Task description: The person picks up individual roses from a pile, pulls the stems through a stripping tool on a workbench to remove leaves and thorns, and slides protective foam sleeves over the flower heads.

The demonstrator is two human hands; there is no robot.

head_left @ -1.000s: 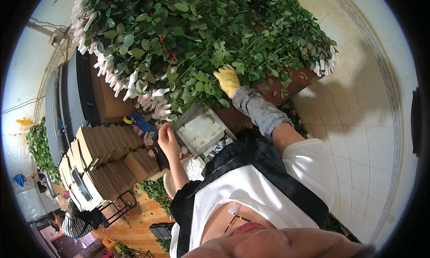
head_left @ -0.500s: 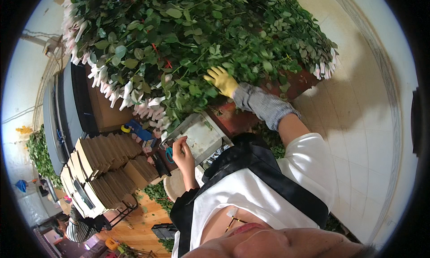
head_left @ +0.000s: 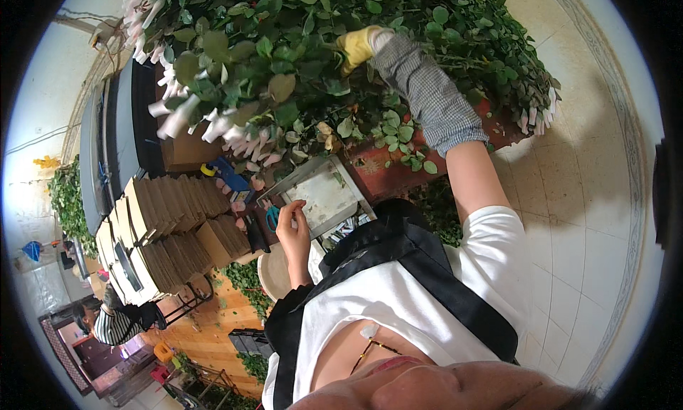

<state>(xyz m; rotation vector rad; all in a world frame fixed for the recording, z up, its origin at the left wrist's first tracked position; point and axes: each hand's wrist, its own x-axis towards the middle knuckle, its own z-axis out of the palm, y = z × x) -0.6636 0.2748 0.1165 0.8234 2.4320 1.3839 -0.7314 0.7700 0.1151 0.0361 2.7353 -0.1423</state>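
A large heap of leafy rose stems [head_left: 242, 54] covers the bench, with pale sleeves [head_left: 245, 141] over the flower heads along its left side. My right hand [head_left: 358, 48], in a yellow glove with a grey checked oversleeve, reaches into the heap. Its fingers curl down around leafy stems, partly hidden by leaves. Some sleeved heads to its left are blurred by motion. My bare left hand [head_left: 290, 228] is loosely closed, with nothing visible in it. It hovers by a shallow grey metal tray [head_left: 344, 176], next to teal-handled scissors [head_left: 272, 216].
Stacked cardboard sheets [head_left: 171, 218] stand left of the tray. A blue tape dispenser [head_left: 231, 174] lies behind them. The red bench edge [head_left: 384, 175] runs in front of me. Pale floor tiles [head_left: 562, 232] are to the right. Another person in stripes [head_left: 114, 324] is far left.
My right hand has moved farther into the heap and its fingers have gone from spread to curled around stems. Stems and sleeved heads on the near side have shifted. My left hand has barely moved.
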